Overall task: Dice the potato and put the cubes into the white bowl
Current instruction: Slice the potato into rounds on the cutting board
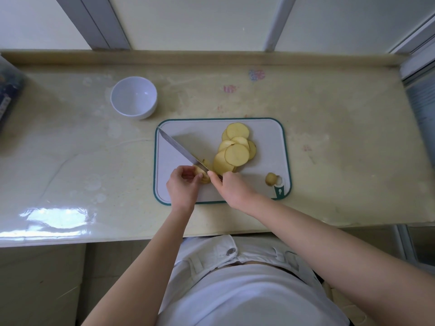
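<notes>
A white cutting board (pixel 266 137) with a green rim lies on the counter. Several round potato slices (pixel 236 148) are fanned out on its middle. My left hand (pixel 183 182) holds the remaining potato end (pixel 204 176) near the board's front. My right hand (pixel 231 187) grips the knife (pixel 179 148) by its handle, index finger along the spine; the blade slants to the board's far left corner and meets the potato end. A small potato end piece (pixel 270 178) lies at the board's front right. The white bowl (pixel 133 97) stands empty to the far left of the board.
The pale counter (pixel 329 128) has a raised back ledge and a glossy cover. A dark object (pixel 9 95) sits at the far left edge. The board's green hanging tab (pixel 279 191) is at its front right corner.
</notes>
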`<state>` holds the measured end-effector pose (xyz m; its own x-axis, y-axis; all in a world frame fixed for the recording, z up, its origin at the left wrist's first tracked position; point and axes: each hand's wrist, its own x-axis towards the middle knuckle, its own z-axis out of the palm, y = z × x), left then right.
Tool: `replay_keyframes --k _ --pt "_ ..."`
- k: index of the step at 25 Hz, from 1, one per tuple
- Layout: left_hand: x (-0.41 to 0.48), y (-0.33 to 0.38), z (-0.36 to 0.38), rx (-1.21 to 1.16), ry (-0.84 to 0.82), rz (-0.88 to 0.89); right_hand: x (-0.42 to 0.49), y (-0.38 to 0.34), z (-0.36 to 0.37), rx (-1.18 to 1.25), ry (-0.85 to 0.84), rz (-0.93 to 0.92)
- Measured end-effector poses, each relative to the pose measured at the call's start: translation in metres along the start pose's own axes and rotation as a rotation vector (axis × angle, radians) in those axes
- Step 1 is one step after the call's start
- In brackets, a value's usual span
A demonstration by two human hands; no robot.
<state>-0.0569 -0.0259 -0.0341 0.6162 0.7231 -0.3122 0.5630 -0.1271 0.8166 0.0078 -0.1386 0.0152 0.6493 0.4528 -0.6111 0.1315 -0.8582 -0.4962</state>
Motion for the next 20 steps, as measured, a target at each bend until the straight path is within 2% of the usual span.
replay_keyframes --k 8,13,20 --pt "0.0 -0.002 -0.001 0.013 -0.015 0.031 0.016 -0.001 -0.021 0.12 -0.109 0.062" --pt "-0.001 0.0 0.0 -0.006 -0.006 -0.004 0.005 -0.001 -0.025 0.128 -0.049 -0.012" --pt "-0.002 -0.002 0.001 -0.028 0.02 -0.011 -0.014 -0.001 -0.029 0.129 -0.023 -0.019"
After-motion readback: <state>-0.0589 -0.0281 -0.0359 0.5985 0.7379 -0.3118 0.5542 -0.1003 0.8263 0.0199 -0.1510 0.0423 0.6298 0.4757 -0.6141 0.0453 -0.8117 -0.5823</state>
